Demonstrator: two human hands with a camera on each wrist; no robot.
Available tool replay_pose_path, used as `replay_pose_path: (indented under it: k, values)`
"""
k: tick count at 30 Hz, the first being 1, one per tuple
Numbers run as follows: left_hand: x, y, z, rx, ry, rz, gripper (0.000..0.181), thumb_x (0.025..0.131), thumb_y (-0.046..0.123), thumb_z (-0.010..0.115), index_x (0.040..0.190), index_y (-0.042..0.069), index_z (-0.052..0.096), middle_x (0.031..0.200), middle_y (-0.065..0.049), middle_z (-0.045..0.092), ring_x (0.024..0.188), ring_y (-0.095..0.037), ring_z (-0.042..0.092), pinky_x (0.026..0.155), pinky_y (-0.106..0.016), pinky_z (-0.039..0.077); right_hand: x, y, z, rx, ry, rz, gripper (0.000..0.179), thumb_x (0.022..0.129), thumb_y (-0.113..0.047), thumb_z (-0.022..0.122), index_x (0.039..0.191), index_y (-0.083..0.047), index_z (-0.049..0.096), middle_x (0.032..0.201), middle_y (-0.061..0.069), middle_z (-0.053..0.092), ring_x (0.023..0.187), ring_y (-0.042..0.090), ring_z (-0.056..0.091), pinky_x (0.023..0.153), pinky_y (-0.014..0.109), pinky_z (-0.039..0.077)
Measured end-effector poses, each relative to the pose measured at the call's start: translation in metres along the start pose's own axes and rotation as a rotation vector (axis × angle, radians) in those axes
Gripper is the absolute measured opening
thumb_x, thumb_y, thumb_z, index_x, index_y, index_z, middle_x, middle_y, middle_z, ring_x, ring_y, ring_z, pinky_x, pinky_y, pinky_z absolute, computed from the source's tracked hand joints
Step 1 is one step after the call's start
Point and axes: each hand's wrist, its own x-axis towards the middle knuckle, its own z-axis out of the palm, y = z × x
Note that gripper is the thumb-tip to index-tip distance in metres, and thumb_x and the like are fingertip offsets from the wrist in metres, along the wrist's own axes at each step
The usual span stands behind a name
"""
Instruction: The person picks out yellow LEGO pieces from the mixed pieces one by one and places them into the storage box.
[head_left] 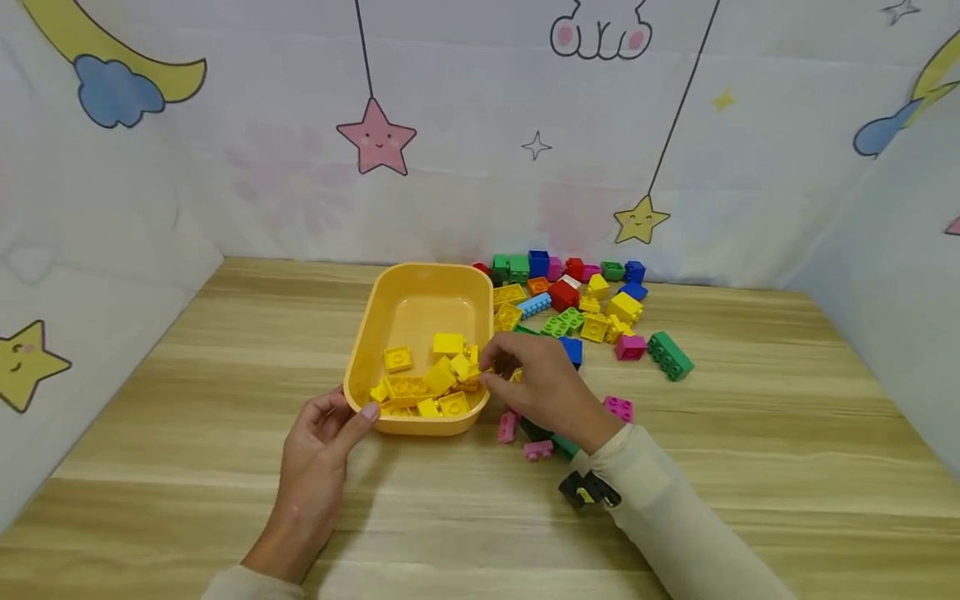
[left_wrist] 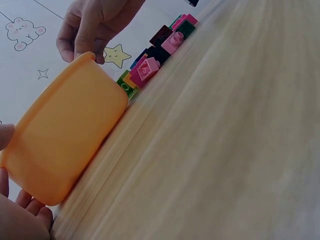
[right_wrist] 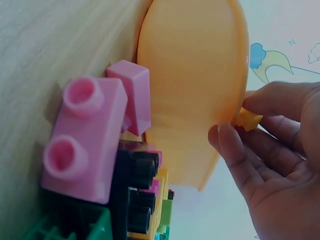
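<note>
A yellow-orange plastic basin (head_left: 427,287) stands on the table with several yellow building bricks (head_left: 408,387) lying in its near half. My left hand (head_left: 318,450) grips the basin's near left corner, thumb over the rim and fingers against the outer wall. Over the right rim, my right hand (head_left: 543,379) pinches a small yellow brick (right_wrist: 248,120) between thumb and fingers. Part of that brick is hidden by the fingers and the rim. In the left wrist view the basin's outer wall (left_wrist: 75,130) hides what lies inside.
Right of the basin spreads a loose pile of coloured bricks (head_left: 564,293), reaching to the back wall. A long green brick (head_left: 670,357) lies at its right side. Pink bricks (right_wrist: 85,140) lie close to the basin, below the right forearm. A patterned cloth (head_left: 465,208) forms the walls.
</note>
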Motion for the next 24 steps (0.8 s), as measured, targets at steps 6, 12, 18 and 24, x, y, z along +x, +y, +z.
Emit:
replay_pose_path:
  k: [6, 12, 18, 24]
  values:
    - [0.0012, 0.0004, 0.0013, 0.007, -0.001, 0.003, 0.041, 0.094, 0.010, 0.073, 0.115, -0.002, 0.041, 0.144, -0.016, 0.040, 0.134, -0.019, 0.042, 0.108, -0.025, 0.038, 0.0001, 0.0026, -0.0036, 0.013, -0.006, 0.005, 0.017, 0.088, 0.000, 0.074, 0.091, -0.013, 0.065, 0.089, -0.007, 0.066, 0.080, 0.008, 0.062, 0.076, 0.027, 0.058]
    - [0.0007, -0.0011, 0.0005, 0.004, 0.007, 0.004, 0.041, 0.093, 0.009, 0.074, 0.114, -0.002, 0.041, 0.143, -0.016, 0.041, 0.134, -0.020, 0.042, 0.108, -0.024, 0.039, 0.0001, 0.0030, -0.0054, 0.006, -0.027, -0.008, 0.017, 0.088, 0.000, 0.076, 0.090, -0.013, 0.065, 0.091, -0.006, 0.068, 0.082, 0.008, 0.063, 0.078, 0.026, 0.058]
    - [0.0002, -0.0016, 0.0007, 0.001, 0.004, 0.007, 0.040, 0.093, 0.009, 0.074, 0.114, -0.002, 0.041, 0.142, -0.016, 0.042, 0.133, -0.020, 0.043, 0.107, -0.024, 0.040, 0.0001, 0.0028, -0.0041, -0.008, -0.024, -0.009, 0.017, 0.087, 0.001, 0.076, 0.090, -0.012, 0.066, 0.091, -0.005, 0.068, 0.081, 0.009, 0.064, 0.077, 0.026, 0.058]
    - [0.0009, -0.0005, 0.0008, 0.010, 0.004, 0.007, 0.041, 0.093, 0.010, 0.074, 0.114, -0.002, 0.041, 0.142, -0.016, 0.042, 0.133, -0.020, 0.043, 0.107, -0.024, 0.039, 0.0001, 0.0038, -0.0052, -0.035, -0.026, -0.014, 0.017, 0.088, -0.001, 0.076, 0.089, -0.014, 0.065, 0.090, -0.008, 0.067, 0.082, 0.006, 0.064, 0.077, 0.025, 0.058]
